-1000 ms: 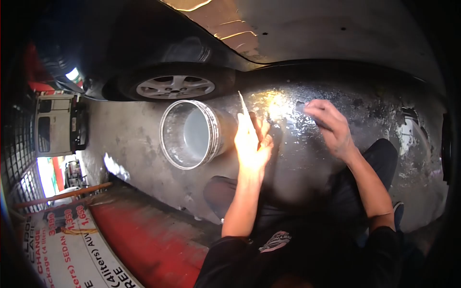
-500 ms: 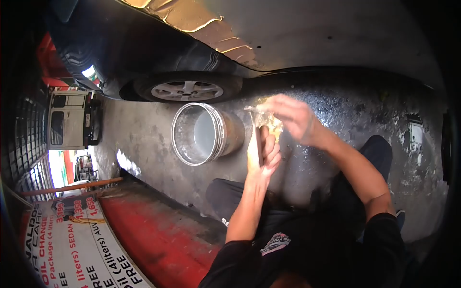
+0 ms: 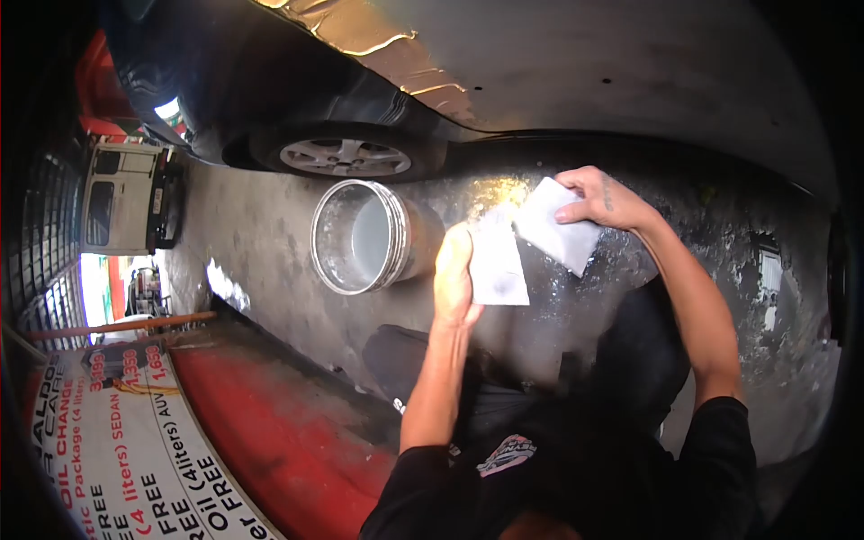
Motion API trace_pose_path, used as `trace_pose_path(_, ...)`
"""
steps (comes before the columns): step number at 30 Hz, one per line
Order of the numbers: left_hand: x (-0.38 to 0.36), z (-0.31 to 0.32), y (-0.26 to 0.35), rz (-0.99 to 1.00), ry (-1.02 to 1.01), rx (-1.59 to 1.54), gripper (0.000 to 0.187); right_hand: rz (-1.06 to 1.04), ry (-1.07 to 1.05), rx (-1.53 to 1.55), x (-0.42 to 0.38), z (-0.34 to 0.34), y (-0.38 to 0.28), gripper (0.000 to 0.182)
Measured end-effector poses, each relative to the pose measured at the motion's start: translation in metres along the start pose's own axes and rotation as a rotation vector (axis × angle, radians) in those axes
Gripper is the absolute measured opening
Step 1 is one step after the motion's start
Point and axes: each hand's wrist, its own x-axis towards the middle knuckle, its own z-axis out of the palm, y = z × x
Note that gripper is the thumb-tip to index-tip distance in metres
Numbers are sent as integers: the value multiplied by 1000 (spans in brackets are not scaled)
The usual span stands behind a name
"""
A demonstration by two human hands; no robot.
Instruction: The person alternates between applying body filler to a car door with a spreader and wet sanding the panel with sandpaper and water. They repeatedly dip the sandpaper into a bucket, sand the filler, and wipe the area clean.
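Note:
My left hand (image 3: 454, 277) grips a white, flat, roughly rectangular sheet (image 3: 500, 270) along its left edge, thumb side up. To its right, my right hand (image 3: 605, 200) pinches a second white sheet (image 3: 556, 227) between thumb and fingers, tilted with a corner pointing down. The two sheets come close together at their upper inner corners. Both are held over the wet floor, right of an open white bucket (image 3: 396, 236) with greyish liquid inside.
A dark car's wheel (image 3: 346, 157) stands behind the bucket. A grey car panel (image 3: 621, 54) spans the top, with a shiny gold-brown strip (image 3: 360, 36) on its left. A printed sign (image 3: 135, 450) and red surface (image 3: 279, 423) lie lower left; a van (image 3: 121, 198) is farther left.
My hands have moved apart and turned, so both sheets now show their broad white faces. My right hand has shifted right; the left has moved slightly left.

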Motion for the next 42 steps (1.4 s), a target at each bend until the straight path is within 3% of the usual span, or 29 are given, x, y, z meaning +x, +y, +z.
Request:
trace_pose_path(1, 0, -3, 10, 27, -35, 40, 36, -1, -9, 5, -11, -1, -7, 22)
trace_pose_path(3, -1, -4, 16, 78, 1, 139, 34, 25, 174, -267, -25, -6, -14, 15)
trace_pose_path(5, 2, -12, 11, 301, 33, 384, 36, -38, 201, -299, -28, 0, -14, 20)
trace_pose_path(6, 0, 4, 7, 269, 162, 353, 36, -362, 252, -492, -25, 5, -19, 30)
trace_pose_path(7, -3, 10, 1, 268, 160, 352, 36, -686, 302, -681, -24, 11, -24, 40)
trace_pose_path(10, -13, 13, -10, 129, 238, 551, 41, -771, 109, -782, -21, 44, -27, 59)
trace_pose_path(12, -12, 3, -24, 231, 323, 596, 42, -722, 125, -726, -25, 77, -5, 70)
trace_pose_path(13, -8, 3, -28, 311, 364, 527, 42, -713, 118, -730, -33, 84, -21, 61)
trace_pose_path(16, -8, -9, -31, 316, 457, 497, 37, -635, -2, -697, -57, 92, -13, 71)
trace_pose_path(20, -5, 10, -5, 613, 477, 551, 33, -538, -74, -668, -76, 69, -10, 64)
trace_pose_path(22, -2, -8, 9, 635, 474, 710, 29, -548, -1, -517, -73, 57, -11, 60)
trace_pose_path(24, -2, -14, 1, 620, 454, 773, 27, -594, 152, -295, -68, 53, -30, 56)
trace_pose_path(26, -2, 4, -13, 424, 360, 236, 25, -646, 123, -349, -64, 60, -60, 56)
trace_pose_path(27, -5, 6, -18, 210, 331, -4, 28, -702, 90, -402, -61, 66, -70, 56)
trace_pose_path(30, -6, -2, -21, -6, 292, -282, 34, -688, 119, -474, -40, 86, -44, 57)
trace_pose_path(32, -7, 4, -4, 164, 241, -162, 37, -609, 156, -573, -33, 82, -13, 69)
trace_pose_path(34, 0, -4, 16, 279, 175, -112, 35, -445, -13, -790, -38, 76, -5, 78)
trace_pose_path(35, 3, -17, 22, 411, 99, -54, 31, -421, 48, -824, -44, 80, 17, 85)
trace_pose_path(36, 9, -15, 38, 476, 77, 47, 27, -261, 95, -583, -44, 81, 18, 81)
trace_pose_path(37, 16, -18, 47, 493, 48, 48, 25, -332, 214, -578, -37, 81, -11, 78)
trace_pose_path(39, 28, -36, 60, 454, 49, 108, 17, -437, 459, -764, -23, 83, -28, 68)
trace_pose_path(41, 47, -70, 52, 457, 31, 216, 20, -439, 445, -876, -7, 87, -73, 59)
trace_pose_path(42, 37, -54, 63, 413, -41, 282, 27, -419, 459, -895, 2, 96, -80, 59)
